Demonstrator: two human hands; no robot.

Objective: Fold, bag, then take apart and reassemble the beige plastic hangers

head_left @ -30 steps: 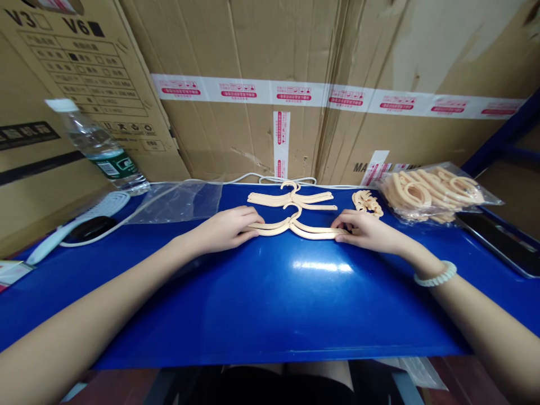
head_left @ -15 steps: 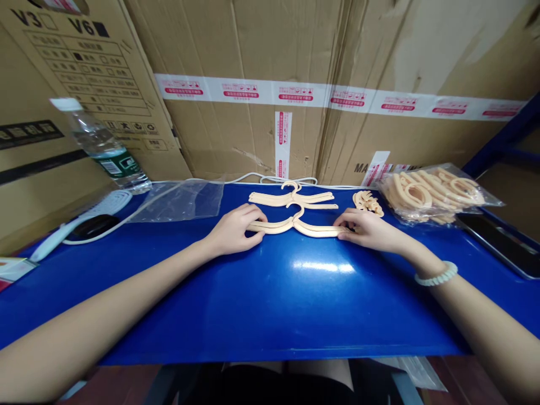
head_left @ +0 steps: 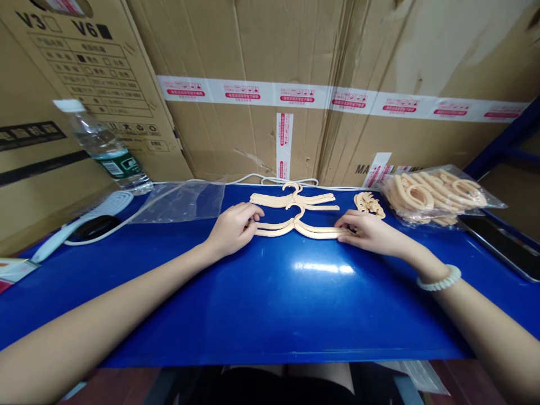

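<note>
A beige plastic clothes hanger (head_left: 314,229) lies on the blue table, its hook pointing to the back. My left hand (head_left: 234,228) is closed at the hanger's left end, thumb and fingers pinched around the tip. The right end sits between the thumb and fingers of my right hand (head_left: 363,229), which hide that tip. Just behind lie more beige hangers (head_left: 272,200), stacked with their hooks close together. A small pile of beige plastic pieces (head_left: 369,204) rests behind my right hand.
On the right are a clear bag of beige hanger parts (head_left: 439,194) and a phone (head_left: 500,242). Leftward stand a water bottle (head_left: 109,152), a pale hairbrush (head_left: 84,222), a black oval object (head_left: 98,226) and a clear plastic bag (head_left: 185,199). Cardboard boxes (head_left: 253,45) line the back.
My left hand has shifted slightly left along the hanger, its fingers drawn in toward the tip. The right hand and the hanger stay nearly in place.
</note>
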